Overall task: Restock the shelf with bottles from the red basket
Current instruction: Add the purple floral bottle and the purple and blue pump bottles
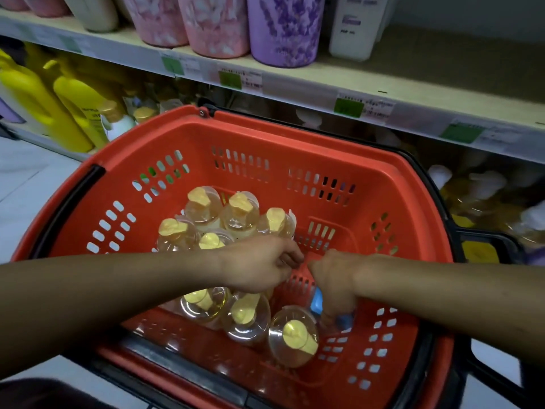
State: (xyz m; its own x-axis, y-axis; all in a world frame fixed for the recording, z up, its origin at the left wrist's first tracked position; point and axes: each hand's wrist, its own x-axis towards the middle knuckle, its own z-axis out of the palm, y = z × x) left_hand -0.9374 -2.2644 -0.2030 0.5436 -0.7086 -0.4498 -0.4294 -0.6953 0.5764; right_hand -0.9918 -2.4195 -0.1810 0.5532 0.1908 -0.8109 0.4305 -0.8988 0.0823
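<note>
A red basket [241, 134] stands in front of the shelf [413, 84]. Inside it stand several clear bottles of golden liquid with yellow caps [241, 208]. My left hand [259, 267] reaches down into the middle of the basket, fingers curled over a bottle that it hides. My right hand [333, 278] is closed around a bottle with a blue cap [317, 299] at the basket's right side. Another yellow-capped bottle [295, 335] stands just in front of that hand.
Pink and purple containers [283, 28] and a white bottle [356, 25] stand on the upper shelf. Yellow bottles [73, 98] fill the lower shelf at left; pump bottles [483, 184] stand at the lower right. Black handles [442, 202] frame the basket. Pale floor lies at left.
</note>
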